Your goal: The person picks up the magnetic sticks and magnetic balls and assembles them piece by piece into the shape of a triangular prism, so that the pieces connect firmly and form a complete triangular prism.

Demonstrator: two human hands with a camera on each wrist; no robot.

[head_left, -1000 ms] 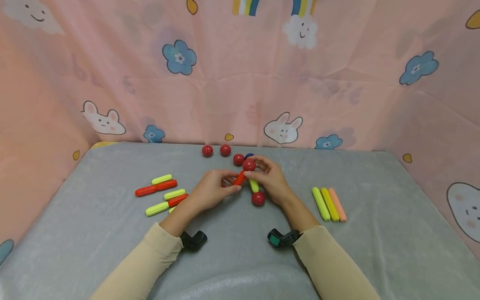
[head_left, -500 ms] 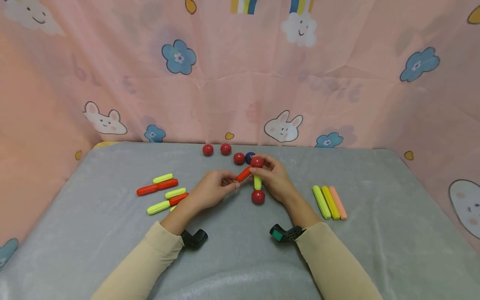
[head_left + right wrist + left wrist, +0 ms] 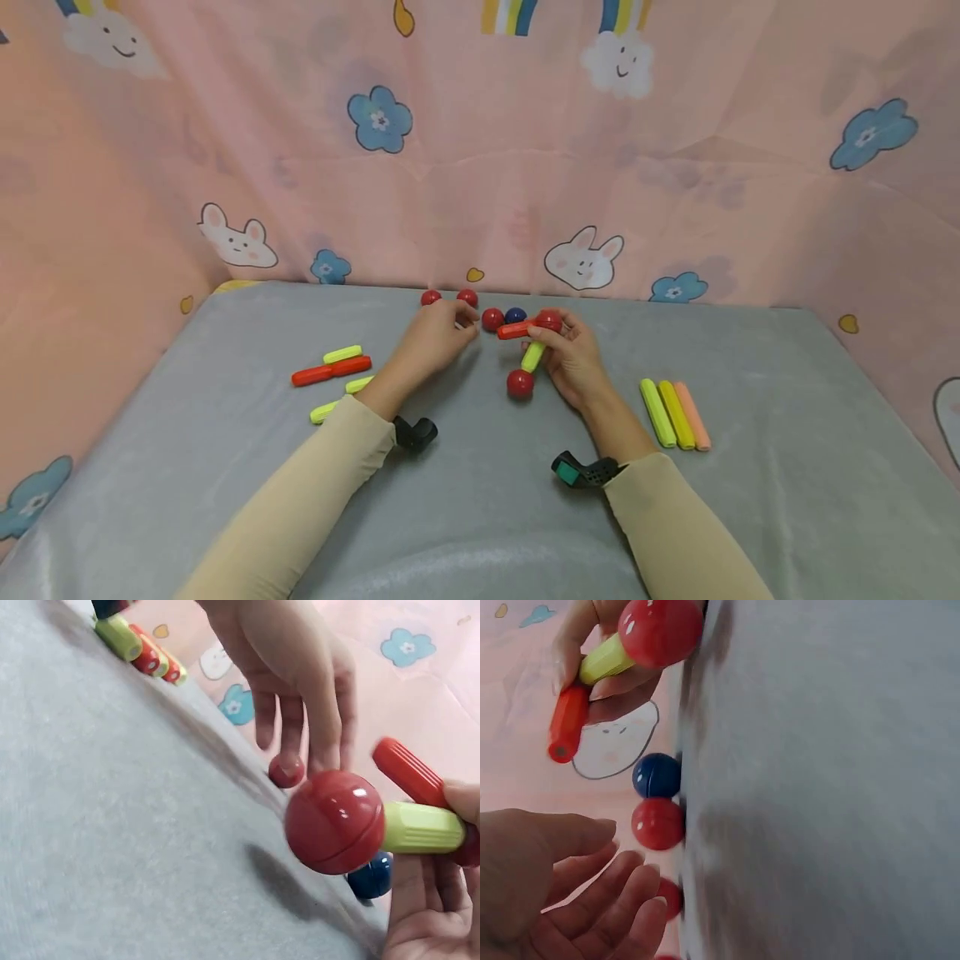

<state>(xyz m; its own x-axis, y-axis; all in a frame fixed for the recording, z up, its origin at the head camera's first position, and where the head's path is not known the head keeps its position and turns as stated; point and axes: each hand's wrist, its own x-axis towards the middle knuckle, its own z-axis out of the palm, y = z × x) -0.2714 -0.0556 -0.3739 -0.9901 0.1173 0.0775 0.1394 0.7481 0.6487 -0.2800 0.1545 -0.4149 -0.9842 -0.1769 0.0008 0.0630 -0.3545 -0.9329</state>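
A red ridged plastic stick [image 3: 513, 332], above the far half of the grey cloth-covered table [image 3: 465, 517], points lengthwise toward its left edge; a lime ridged stick [image 3: 533, 357] slants nearward to a glossy red ball [image 3: 520, 384]. The right hand [image 3: 576, 364] pinches their junction; the left hand [image 3: 435, 339], fingers loosely parted, holds nothing.

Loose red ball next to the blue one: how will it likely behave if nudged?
The red ball will probably roll easily, being round and resting on the table. Its glossy highlights suggest a smooth, perhaps slippery surface. Pushed toward the blue ball close beside it, it may bump that too.
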